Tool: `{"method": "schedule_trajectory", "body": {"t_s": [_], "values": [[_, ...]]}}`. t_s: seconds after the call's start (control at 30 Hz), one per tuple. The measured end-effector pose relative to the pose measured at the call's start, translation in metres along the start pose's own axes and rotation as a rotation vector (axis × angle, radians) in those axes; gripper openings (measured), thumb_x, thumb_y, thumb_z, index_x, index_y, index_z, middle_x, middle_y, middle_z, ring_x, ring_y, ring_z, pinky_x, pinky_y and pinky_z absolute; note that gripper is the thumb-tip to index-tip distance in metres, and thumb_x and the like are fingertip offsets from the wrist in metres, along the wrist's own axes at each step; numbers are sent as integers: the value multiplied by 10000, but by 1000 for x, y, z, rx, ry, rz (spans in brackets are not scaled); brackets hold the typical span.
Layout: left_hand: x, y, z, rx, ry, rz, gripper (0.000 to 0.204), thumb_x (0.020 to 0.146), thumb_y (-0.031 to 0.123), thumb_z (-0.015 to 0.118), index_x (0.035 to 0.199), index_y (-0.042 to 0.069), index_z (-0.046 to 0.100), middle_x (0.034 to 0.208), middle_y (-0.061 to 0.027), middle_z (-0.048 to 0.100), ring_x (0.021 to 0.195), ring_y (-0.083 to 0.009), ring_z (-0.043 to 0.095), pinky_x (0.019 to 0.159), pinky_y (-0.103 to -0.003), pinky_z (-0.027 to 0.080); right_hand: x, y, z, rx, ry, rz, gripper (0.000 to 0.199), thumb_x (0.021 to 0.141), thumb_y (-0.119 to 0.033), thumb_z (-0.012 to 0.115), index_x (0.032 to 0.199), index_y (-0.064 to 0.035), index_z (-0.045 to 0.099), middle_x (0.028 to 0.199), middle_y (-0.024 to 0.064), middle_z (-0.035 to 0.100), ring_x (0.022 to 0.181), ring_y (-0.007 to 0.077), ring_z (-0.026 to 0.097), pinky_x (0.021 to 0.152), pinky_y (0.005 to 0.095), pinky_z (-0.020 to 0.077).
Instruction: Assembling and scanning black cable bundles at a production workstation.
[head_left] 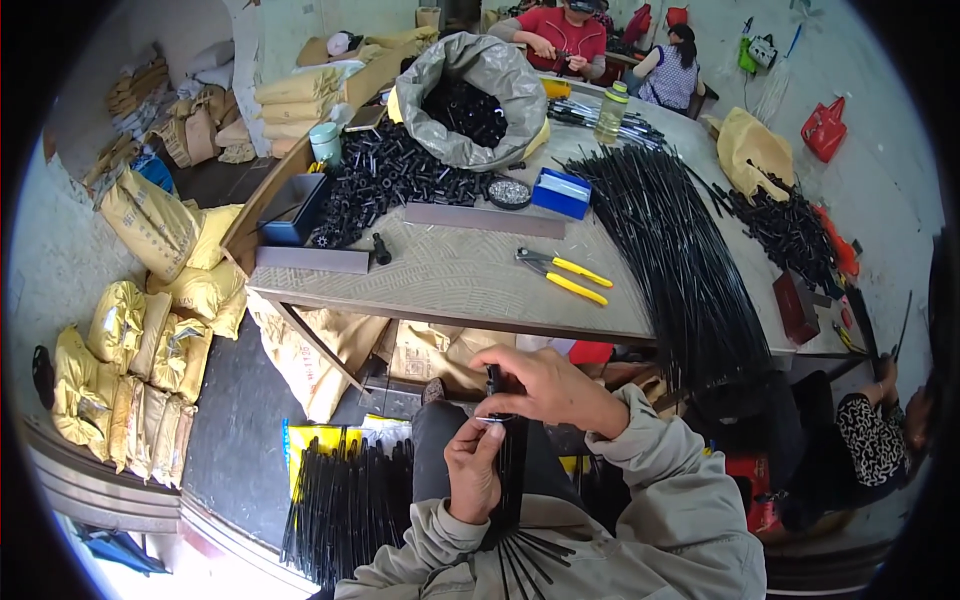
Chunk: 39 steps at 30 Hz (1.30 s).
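Observation:
Above my lap both hands meet, fingers closed. My right hand (pixel 548 388) grips a small black plastic fitting (pixel 493 378), which stands roughly upright between thumb and fingers. Just below it, my left hand (pixel 472 468) pinches a small shiny piece (pixel 494 418) against the fitting's lower end; its exact kind is too small to make out. Long black rods (pixel 512 465) lie across my lap under the hands, their ends fanned out near my jacket. Whether a rod joins the fitting is hidden by my fingers.
On the table (pixel 450 275) are yellow-handled pliers (pixel 565 275), a blue box (pixel 561 193), a pile of black fittings (pixel 385 175), an open grey sack (pixel 470 90) and a bundle of black rods (pixel 670 250). More rods (pixel 345 500) stand at my left. Several people sit nearby.

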<state>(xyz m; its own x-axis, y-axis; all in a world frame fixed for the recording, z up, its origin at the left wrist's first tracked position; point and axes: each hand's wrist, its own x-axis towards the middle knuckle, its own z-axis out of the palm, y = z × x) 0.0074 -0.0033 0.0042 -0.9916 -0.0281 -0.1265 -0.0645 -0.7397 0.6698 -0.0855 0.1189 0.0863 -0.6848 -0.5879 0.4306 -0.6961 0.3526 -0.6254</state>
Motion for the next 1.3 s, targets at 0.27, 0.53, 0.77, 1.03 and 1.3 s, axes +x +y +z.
{"method": "schedule_trajectory", "body": {"t_s": [0.27,0.53,0.77,1.03,1.3], "values": [[4,-1,-1,108,64,44,192,811,-35,598,1002,-8,593,878,13,578,784,-50,516,727,-180,414,-7,9,4,361,-10,270,398,711,-110,750,1049,-51,549,577,-13,435,525,44,367,477,232,311],[4,5,-7,1,32,64,279,841,17,593,1110,-45,556,938,-20,598,815,-68,537,755,-196,427,-12,16,12,200,202,25,694,654,-87,779,1231,-41,396,978,63,518,786,93,503,711,220,409],[-5,11,-9,-55,-9,-2,300,873,75,573,1144,-48,539,1024,-60,613,913,-102,565,857,-234,431,-70,-8,89,821,604,443,740,700,-67,742,1280,-45,282,1103,92,458,862,120,496,798,235,400],[-4,15,-17,-17,-3,58,304,899,143,552,1144,-35,548,1044,-71,615,931,-119,563,877,-257,422,-79,-6,114,1169,571,581,303,820,-152,658,1036,-32,481,865,-5,510,705,42,437,643,190,372],[-3,20,-21,19,7,82,335,904,192,546,1147,-37,543,1081,-94,607,990,-151,555,922,-294,406,-68,-17,107,995,517,566,213,870,-180,607,756,-6,558,645,-78,453,618,7,369,520,193,299]]}}
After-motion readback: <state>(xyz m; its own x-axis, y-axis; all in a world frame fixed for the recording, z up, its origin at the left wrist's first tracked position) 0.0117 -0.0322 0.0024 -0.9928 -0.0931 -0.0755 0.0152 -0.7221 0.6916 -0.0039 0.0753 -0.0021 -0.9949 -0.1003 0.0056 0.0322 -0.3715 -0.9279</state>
